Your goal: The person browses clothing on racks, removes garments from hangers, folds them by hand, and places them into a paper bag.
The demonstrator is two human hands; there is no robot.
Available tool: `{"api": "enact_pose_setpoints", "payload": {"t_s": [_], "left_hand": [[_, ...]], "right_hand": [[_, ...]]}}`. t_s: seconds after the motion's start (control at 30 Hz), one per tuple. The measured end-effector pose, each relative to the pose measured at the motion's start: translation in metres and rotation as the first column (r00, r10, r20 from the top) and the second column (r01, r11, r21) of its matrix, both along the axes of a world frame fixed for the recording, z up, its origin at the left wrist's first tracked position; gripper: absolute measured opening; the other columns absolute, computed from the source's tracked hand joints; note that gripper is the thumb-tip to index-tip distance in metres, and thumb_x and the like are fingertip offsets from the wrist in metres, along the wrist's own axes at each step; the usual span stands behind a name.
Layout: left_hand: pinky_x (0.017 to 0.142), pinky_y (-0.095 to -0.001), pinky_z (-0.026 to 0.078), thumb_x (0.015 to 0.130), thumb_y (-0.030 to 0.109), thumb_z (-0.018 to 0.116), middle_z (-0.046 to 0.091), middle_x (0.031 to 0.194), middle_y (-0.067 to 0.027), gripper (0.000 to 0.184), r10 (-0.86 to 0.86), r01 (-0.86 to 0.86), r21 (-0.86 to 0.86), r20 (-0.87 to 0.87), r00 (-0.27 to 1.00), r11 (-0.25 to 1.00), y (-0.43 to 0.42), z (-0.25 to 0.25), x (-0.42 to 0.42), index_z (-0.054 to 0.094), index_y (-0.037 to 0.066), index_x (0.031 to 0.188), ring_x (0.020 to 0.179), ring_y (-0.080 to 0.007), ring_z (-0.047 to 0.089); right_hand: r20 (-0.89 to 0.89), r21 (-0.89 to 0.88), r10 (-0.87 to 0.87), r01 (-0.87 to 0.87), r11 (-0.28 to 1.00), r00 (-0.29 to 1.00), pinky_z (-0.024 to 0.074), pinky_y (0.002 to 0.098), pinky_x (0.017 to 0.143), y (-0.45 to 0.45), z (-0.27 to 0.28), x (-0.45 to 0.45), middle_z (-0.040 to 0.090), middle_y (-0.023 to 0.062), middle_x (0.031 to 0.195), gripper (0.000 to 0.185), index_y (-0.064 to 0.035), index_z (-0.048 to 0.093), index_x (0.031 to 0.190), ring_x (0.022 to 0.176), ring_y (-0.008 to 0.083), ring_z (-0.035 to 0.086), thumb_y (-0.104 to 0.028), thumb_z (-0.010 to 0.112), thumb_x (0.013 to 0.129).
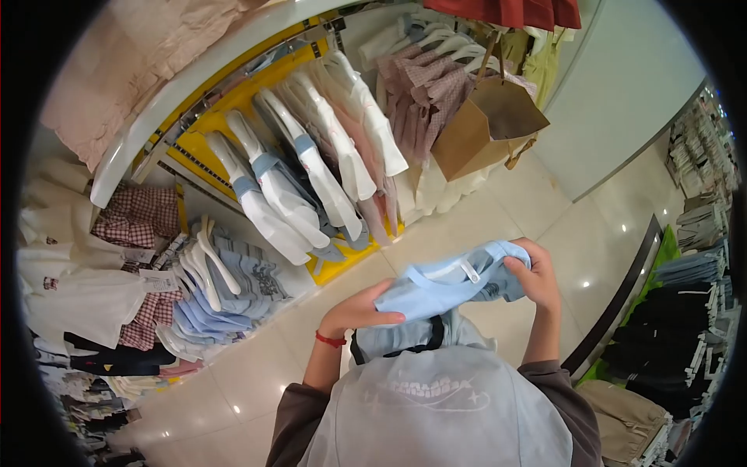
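Note:
A light blue shirt [420, 288] is held up in front of my chest, its collar opening and a small white neck label facing up. My left hand [359, 310], with a red bracelet at the wrist, is closed on one side of the shirt, thumb on top. At the other side, my right hand [534, 272] pinches the shirt's edge between thumb and fingers. Part of a dark print shows near my right hand. Below the shirt is the grey printed apron [447, 405] that I wear, with black straps at its top.
White and blue garments [272, 194] hang on a yellow-backed wall rack ahead to the left. A brown paper bag [482, 128] hangs beside checked tops. Folded and hung clothes [650, 342] line a dark-edged display on the right. Shiny tiles [233, 405] cover the floor.

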State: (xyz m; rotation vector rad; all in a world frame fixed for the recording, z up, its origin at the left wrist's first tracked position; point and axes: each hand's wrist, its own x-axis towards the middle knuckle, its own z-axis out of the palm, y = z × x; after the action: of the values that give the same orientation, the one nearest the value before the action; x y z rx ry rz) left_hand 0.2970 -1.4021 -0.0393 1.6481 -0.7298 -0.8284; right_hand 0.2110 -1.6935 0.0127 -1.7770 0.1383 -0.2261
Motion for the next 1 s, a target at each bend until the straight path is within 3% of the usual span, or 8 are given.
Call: {"api": "enact_pose_setpoints", "payload": {"t_s": [0.17,0.3,0.47,0.6,0.8,0.83,0.93,1.0], "left_hand": [[0.079,-0.0221,0.038,0.087,0.021,0.054,0.054,0.094,-0.0013,0.031,-0.067,0.09,0.111,-0.194,0.979,0.99,-0.022,-0.01,0.008,0.052,-0.001,0.108,0.087,-0.0085,0.046],[0.074,-0.0205,0.038,0.088,0.018,0.052,0.052,0.09,0.001,0.022,0.209,-0.22,-0.115,-0.106,0.972,0.969,-0.025,-0.009,0.018,0.053,-0.001,0.1,0.082,-0.0064,0.044],[0.07,-0.0208,0.038,0.085,0.02,0.056,0.052,0.082,0.0013,0.022,0.375,-0.371,-0.324,-0.052,0.926,0.87,-0.032,0.01,0.018,0.053,-0.001,0.09,0.079,-0.006,0.045],[0.064,-0.0241,0.04,0.082,0.019,0.059,0.052,0.07,-0.003,0.021,0.273,-0.268,-0.06,0.308,0.911,0.962,-0.02,0.028,0.025,0.055,-0.001,0.082,0.069,-0.0092,0.049],[0.054,-0.0266,0.038,0.081,0.017,0.057,0.052,0.065,-0.0093,0.019,0.322,-0.311,-0.107,0.489,0.81,0.944,-0.011,0.033,0.034,0.055,-0.002,0.079,0.058,-0.0145,0.047],[0.054,-0.0267,0.038,0.081,0.017,0.056,0.051,0.064,-0.0094,0.019,0.342,-0.334,-0.105,0.474,0.811,0.937,-0.01,0.034,0.034,0.055,-0.002,0.078,0.057,-0.0152,0.046],[0.052,-0.0271,0.037,0.082,0.017,0.055,0.05,0.06,-0.0099,0.02,0.378,-0.402,-0.051,0.466,0.8,0.914,-0.006,0.038,0.035,0.054,-0.002,0.077,0.054,-0.0173,0.045],[0.051,-0.028,0.037,0.082,0.018,0.055,0.049,0.059,-0.0109,0.021,0.385,-0.446,0.0,0.506,0.772,0.895,-0.005,0.039,0.035,0.053,-0.002,0.076,0.052,-0.0194,0.045]], "right_hand": [[0.107,-0.056,0.0,0.006,0.998,0.994,0.0382,0.0223,0.061,-0.031,-0.011,0.003,0.053,0.0012,0.071,0.013,0.0001,0.058,0.085,0.066,0.008,0.047,-0.01,0.06,0.078],[0.117,0.043,-0.146,0.142,0.989,0.982,0.0352,0.022,0.058,-0.034,-0.008,0.014,0.047,-0.0001,0.069,0.022,-0.0021,0.055,0.094,0.062,0.0067,0.041,-0.012,0.063,0.076],[-0.068,-0.109,0.296,-0.302,0.947,0.953,0.0416,0.0251,0.067,-0.037,0.014,0.018,0.057,0.0046,0.093,0.045,-0.0071,0.05,0.114,0.075,0.0128,0.053,-0.015,0.066,0.073],[-0.135,-0.281,0.618,-0.628,0.726,0.775,0.0433,0.0295,0.078,-0.036,0.007,0.026,0.055,0.0054,0.114,0.056,-0.0143,0.045,0.125,0.088,0.0228,0.058,-0.02,0.066,0.074],[-0.278,-0.22,0.737,-0.788,0.575,0.616,0.0427,0.0335,0.068,-0.017,-0.014,0.024,0.059,0.0068,0.091,0.033,-0.0112,0.052,0.102,0.076,0.0262,0.056,-0.024,0.065,0.075],[-0.352,-0.273,0.674,-0.76,0.59,0.649,0.0406,0.0349,0.06,-0.012,-0.008,0.025,0.054,0.0091,0.074,0.025,-0.0075,0.05,0.086,0.067,0.0271,0.053,-0.024,0.065,0.075],[0.008,-0.466,0.504,-0.443,0.766,0.863,0.0368,0.0321,0.052,-0.012,-0.027,0.035,0.053,0.0103,0.072,0.026,-0.0047,0.047,0.077,0.058,0.0234,0.048,-0.022,0.066,0.076],[0.047,-0.48,0.453,-0.378,0.792,0.89,0.0355,0.0315,0.051,-0.017,-0.028,0.043,0.05,0.0115,0.07,0.027,-0.0038,0.045,0.074,0.056,0.0231,0.045,-0.021,0.066,0.076]]}}
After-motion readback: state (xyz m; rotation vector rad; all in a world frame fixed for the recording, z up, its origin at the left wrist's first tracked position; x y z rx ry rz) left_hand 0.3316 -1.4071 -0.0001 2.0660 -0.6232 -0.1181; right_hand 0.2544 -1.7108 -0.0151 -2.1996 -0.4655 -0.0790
